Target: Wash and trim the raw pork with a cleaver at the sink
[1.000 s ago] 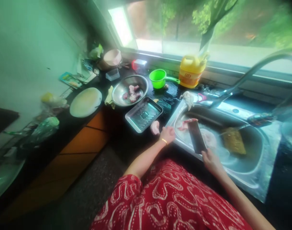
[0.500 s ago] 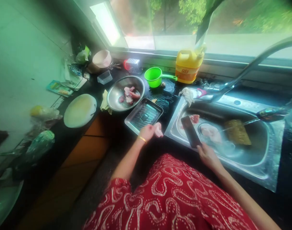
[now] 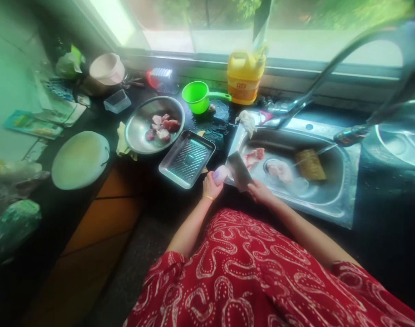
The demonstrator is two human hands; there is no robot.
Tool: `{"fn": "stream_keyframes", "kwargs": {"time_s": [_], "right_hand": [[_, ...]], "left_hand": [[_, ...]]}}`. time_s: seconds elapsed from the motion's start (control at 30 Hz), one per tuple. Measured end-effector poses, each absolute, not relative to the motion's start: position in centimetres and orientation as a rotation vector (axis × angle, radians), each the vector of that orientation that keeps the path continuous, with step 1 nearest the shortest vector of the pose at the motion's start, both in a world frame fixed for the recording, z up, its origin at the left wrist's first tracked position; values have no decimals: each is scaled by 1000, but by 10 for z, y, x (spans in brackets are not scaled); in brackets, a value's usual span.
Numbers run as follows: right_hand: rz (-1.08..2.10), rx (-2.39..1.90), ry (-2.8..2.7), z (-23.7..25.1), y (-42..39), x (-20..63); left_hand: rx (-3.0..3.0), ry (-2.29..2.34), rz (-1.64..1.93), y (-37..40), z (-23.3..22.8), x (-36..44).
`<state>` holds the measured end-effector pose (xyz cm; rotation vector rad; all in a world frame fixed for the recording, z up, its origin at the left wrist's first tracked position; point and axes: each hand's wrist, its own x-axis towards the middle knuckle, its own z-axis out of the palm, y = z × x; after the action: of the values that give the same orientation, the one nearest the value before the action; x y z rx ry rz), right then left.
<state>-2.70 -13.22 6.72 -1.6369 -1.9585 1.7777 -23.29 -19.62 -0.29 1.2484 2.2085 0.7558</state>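
Left end: pale round disc [image 3: 80,161] on the dark tabletop [image 3: 218,126], then steel bowl [image 3: 136,131] with meat chunks [image 3: 163,127] in it, then ridged tray [image 3: 187,159]. Nothing in that row looks moved as far as I can tell; only the head view has swung.

Just right of the tray is the main change. A second ago the pale meat piece [image 3: 221,174] lay beside the tray with no hand on it; half a second ago the left hand [image 3: 212,185] was at it. Now the fingers are closed on the piece, which sticks out toward the sink [image 3: 337,215]. It sits between tray and sink; can't tell if it's clear of the tabletop. Net: piece is secured in the left hand.

Left arm: forearm runs up and slightly right from the sleeve, hand below and left of the piece.

Next, cleaver [image 3: 239,170]: was out over the basin, now shifted left to the sink's near-left rim, right beside the piece. Blade contact with the piece: can't tell. Reads to me as piece and blade now within working reach of each other.

Right hand [image 3: 261,190] grips the cleaver's handle end, blade angled up-left, forearm in from lower right.

Basin: reddish meat piece [image 3: 254,157], another pale lump [image 3: 280,171], brown block [image 3: 309,164]. Faucet [image 3: 350,135] running.
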Motion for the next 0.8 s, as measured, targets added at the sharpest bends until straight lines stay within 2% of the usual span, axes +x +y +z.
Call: {"fn": "stream_keyframes", "kwargs": {"time_s": [0.17,0.37,0.57,0.8], "right_hand": [[1817,-1647,-1828,60,-142,-5],[1417,-1586,-2182,53,-148,-6],[1139,-1738,-2427,55,-150,-4],[1109,-1787,-2474,58,-151,-12]], "left_hand": [[1201,2006,939,-194,6,-234],[1664,2074,724,-172,27,-225],[1663,2037,808,-161,18,-202],[1493,1928,910,-155,27,-205]]}}
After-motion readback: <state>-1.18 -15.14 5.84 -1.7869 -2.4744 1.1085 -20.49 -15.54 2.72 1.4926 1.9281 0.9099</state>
